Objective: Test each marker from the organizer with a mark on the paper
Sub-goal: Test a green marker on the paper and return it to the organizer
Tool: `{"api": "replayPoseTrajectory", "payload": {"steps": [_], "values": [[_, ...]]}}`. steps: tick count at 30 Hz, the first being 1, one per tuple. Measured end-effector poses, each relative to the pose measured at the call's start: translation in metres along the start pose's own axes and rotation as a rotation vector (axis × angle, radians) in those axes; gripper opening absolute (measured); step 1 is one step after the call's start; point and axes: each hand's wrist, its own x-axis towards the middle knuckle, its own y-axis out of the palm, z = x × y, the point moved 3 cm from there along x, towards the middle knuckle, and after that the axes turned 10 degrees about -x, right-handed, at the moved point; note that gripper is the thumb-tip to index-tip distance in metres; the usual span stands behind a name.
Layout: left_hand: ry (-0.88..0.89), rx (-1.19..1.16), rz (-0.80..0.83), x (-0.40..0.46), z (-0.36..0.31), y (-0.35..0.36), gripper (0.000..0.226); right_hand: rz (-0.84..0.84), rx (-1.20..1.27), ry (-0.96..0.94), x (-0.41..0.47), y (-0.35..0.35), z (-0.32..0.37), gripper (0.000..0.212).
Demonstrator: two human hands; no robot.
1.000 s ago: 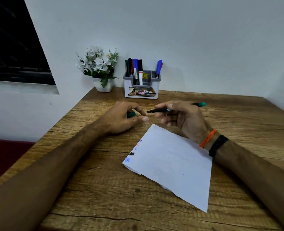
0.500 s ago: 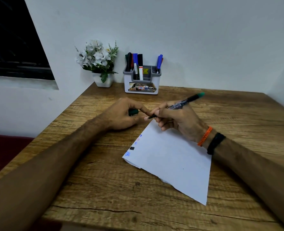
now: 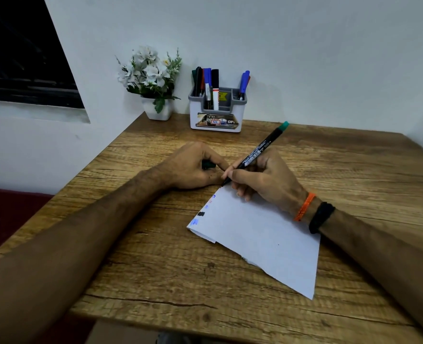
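My right hand (image 3: pixel 262 180) grips a black marker with a green end (image 3: pixel 260 150), tilted, its tip down at the far corner of the white paper (image 3: pixel 262 234). Beside it on the table, my left hand (image 3: pixel 193 167) curls round the green cap (image 3: pixel 208 165) and touches the paper's corner. Several small marks in blue, red and black (image 3: pixel 201 214) run along the paper's left edge. The grey-and-white organizer (image 3: pixel 217 112) stands at the back by the wall with several markers upright in it.
A small white pot of white flowers (image 3: pixel 153 83) stands left of the organizer. The wooden table (image 3: pixel 170 281) meets the wall at the back; its left and near edges drop off. A dark window is at far left.
My right hand turned the marker from level to a writing tilt and brought its tip down to the paper's far corner. My left hand stayed put with the cap.
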Motion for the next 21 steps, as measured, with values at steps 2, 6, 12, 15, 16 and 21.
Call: {"api": "replayPoseTrajectory", "payload": {"steps": [2,6,12,15,16,21], "values": [[-0.006,0.012,0.002,0.0001,-0.0003,-0.0002,0.029,-0.030,-0.028,-0.020,-0.0001,0.0013,0.0005,0.014],[-0.029,-0.005,-0.002,-0.0002,0.0005,-0.0002,0.027,-0.042,-0.041,-0.029,-0.0010,0.0022,-0.0014,0.013],[-0.054,-0.024,-0.001,0.0009,0.0022,-0.0004,0.030,-0.026,-0.109,-0.044,-0.0001,0.0037,-0.0039,0.011],[-0.045,-0.020,-0.004,0.0018,0.0030,-0.0004,0.030,-0.028,-0.105,-0.042,-0.0003,0.0032,-0.0032,0.011],[-0.041,-0.018,-0.003,0.0020,0.0032,-0.0001,0.030,-0.027,-0.104,-0.044,-0.0004,0.0033,-0.0032,0.011],[-0.049,-0.023,-0.006,0.0022,0.0027,0.0003,0.033,-0.017,-0.124,-0.052,-0.0022,0.0027,-0.0014,0.011]]}}
